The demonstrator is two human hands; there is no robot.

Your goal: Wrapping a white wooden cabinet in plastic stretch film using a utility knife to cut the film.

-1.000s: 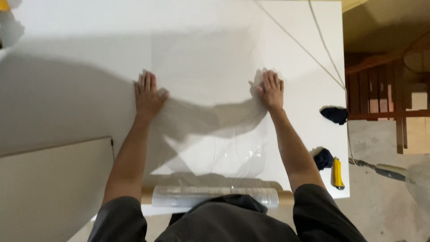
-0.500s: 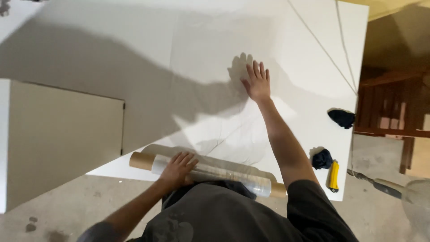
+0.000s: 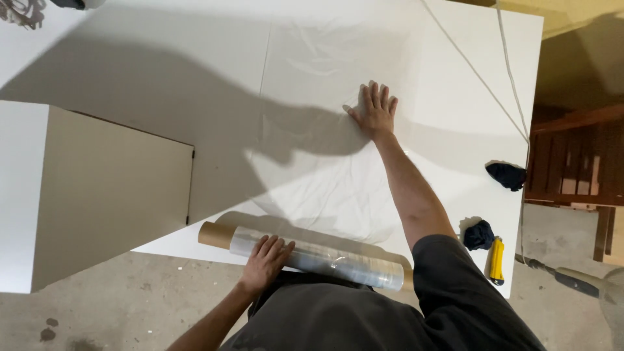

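You have one view only, from the camera on your head, so nothing is shared with a second angle. It looks steeply down over your chest at the white table (image 3: 162, 71), close enough that your dark shirt fills the bottom edge. The frame sits slightly turned, so the table's near edge runs on a slant from left to lower right. Your left hand (image 3: 265, 259) appears low and near the lens, your right hand (image 3: 375, 109) further out towards the middle. Bare floor (image 3: 130, 299) shows at lower left, wooden furniture (image 3: 578, 156) at far right.
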